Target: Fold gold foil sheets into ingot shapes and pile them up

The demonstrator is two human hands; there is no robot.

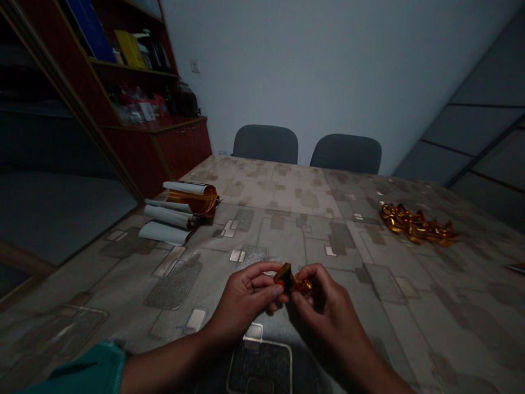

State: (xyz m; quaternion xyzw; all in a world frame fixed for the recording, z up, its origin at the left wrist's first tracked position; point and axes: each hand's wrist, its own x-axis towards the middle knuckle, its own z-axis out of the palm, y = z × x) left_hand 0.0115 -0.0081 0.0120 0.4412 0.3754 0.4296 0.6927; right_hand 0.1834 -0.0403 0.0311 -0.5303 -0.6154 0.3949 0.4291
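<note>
Between my two hands, above the near part of the table, is a small folded piece of gold foil paper (284,274). My left hand (256,293) pinches its left side between thumb and fingers. Thumb and fingers of my right hand (322,301) close on its right end, where the foil looks rounded and shiny. Parts of the piece are hidden behind my fingers. Far to the right on the table lies a cluster of several folded gold foil pieces (414,224). To the left rests a stack of curled gold foil sheets (191,198) with pale backs.
A patterned cloth covers the table (283,230). Two grey chairs (265,143) stand at its far edge by the wall. A red-brown cabinet (180,148) with items on its shelves is at the back left. A dark object (517,267) shows at the right edge.
</note>
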